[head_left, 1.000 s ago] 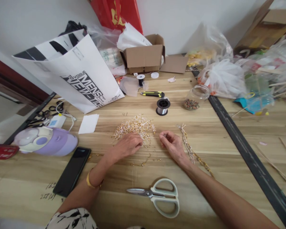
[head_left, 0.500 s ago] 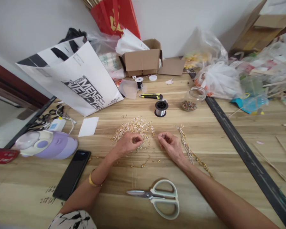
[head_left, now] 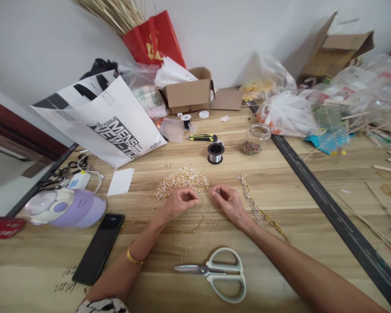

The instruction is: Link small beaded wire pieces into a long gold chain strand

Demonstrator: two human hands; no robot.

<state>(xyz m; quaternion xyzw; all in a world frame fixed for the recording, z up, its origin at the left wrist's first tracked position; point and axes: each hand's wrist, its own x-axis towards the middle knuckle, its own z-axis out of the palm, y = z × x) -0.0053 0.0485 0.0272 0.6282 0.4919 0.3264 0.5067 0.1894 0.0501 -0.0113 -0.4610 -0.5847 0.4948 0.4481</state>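
Note:
My left hand (head_left: 181, 201) is pinched closed over the near edge of a pile of small gold and clear beads (head_left: 177, 180). Whatever sits between its fingertips is too small to make out. Just across from it, my right hand (head_left: 227, 202) is also pinched, its thumb and forefinger pressed together; any item there is hidden. A short gap separates the two hands. A thin gold beaded chain (head_left: 192, 229) lies on the table below them. To the right of my right hand rest silver and gold bead strands (head_left: 254, 202). White-handled scissors (head_left: 220, 271) lie nearer to me, pointing left.
A spool of thin wire (head_left: 215, 153), a yellow-black utility knife (head_left: 202, 137) and a glass jar of beads (head_left: 256, 140) stand beyond the hands. On the left are a phone (head_left: 98, 248), a lilac bottle (head_left: 68, 208) and a white paper bag (head_left: 107, 119). Plastic bags (head_left: 288, 113) crowd the right back.
My two hands have come slightly closer together, both still pinched. The whole view has shifted a little, showing more of the wall and the red bag.

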